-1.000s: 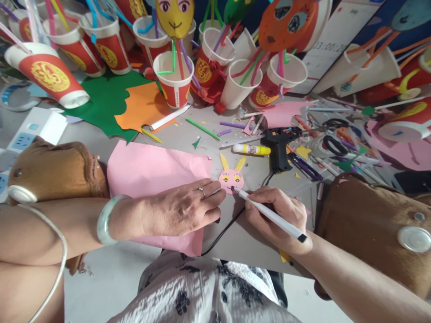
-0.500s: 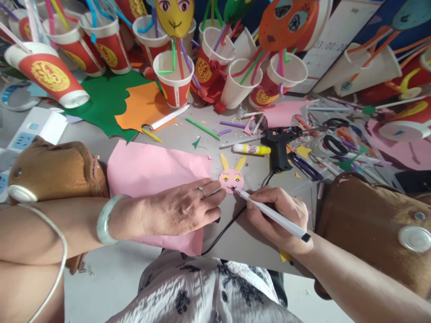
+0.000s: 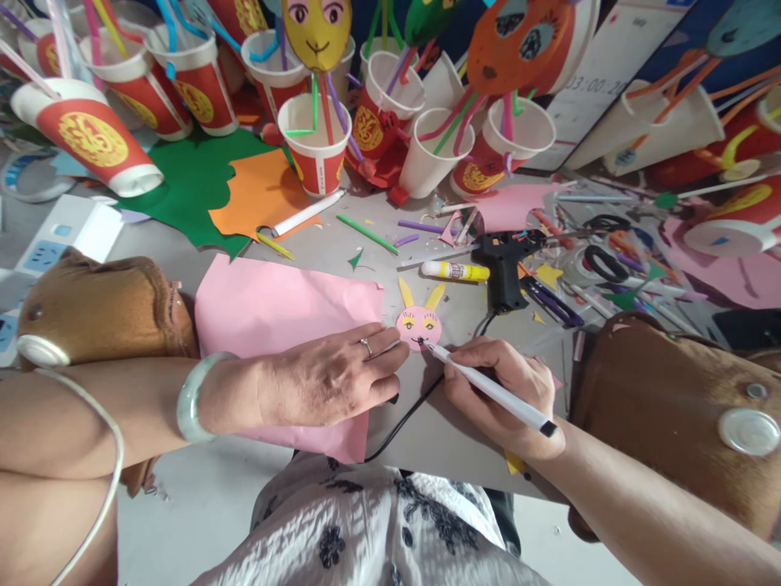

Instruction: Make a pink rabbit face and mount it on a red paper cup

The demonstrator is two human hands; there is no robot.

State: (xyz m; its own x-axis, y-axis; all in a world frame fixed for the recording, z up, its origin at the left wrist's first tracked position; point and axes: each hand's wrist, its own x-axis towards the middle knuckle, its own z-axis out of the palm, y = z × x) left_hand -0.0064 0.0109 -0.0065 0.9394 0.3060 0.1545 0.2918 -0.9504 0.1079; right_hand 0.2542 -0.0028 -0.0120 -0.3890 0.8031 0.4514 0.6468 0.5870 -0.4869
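A small pink paper rabbit face with yellow ears and eyelids lies on the table, with eyes, lashes and a mouth drawn in black. My right hand is closed around a white marker pen, its tip touching the mouth area. My left hand lies flat, palm down, across a pink paper sheet. Its fingers are extended and the fingertips rest at the rabbit face's left edge; what is under the palm is hidden.
Behind stand red and white paper cups with straws and paper faces. A black glue gun, a yellow marker, scissors and scraps lie beyond my right hand. The gun's cable runs between my hands. Brown padded shapes flank both forearms.
The black mark at the middle of the rabbit's mouth looks darker and fuller. My right hand and the marker pen have shifted very slightly left. My left hand stays in place.
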